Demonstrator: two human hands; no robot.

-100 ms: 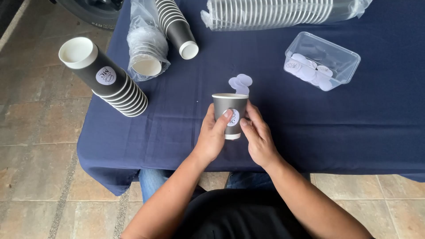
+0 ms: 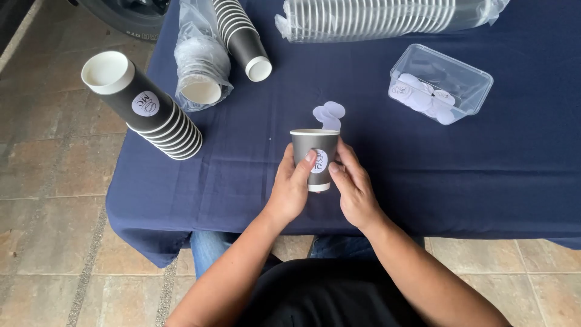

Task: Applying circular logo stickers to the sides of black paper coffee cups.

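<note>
A dark paper cup [image 2: 314,158] is held upright just above the near edge of a table covered in a blue cloth [image 2: 242,181]. A round white sticker [image 2: 319,161] sits on the cup's side, facing the camera. The cup is gripped from both sides: the left hand [image 2: 290,188] is wrapped around its left wall with the thumb laid across the sticker, and the right hand [image 2: 354,188] is closed on its right wall, fingers curled behind and thumb at the sticker's edge.

Just behind the cup's rim, a few loose white round stickers [image 2: 330,114] are seen on the cloth. Further right, well apart, a clear plastic tub [image 2: 448,69] holding more white discs is placed. To the left, a tilted stack of dark cups [image 2: 151,115] is laid partly over the table's edge, its open mouth pointing up and left. Beside it, a clear bag of white lids [image 2: 200,66] and a second cup stack [image 2: 242,36] are set. Along the far edge, a long sleeve of white-rimmed cups in plastic [image 2: 387,18] is laid on its side.
</note>
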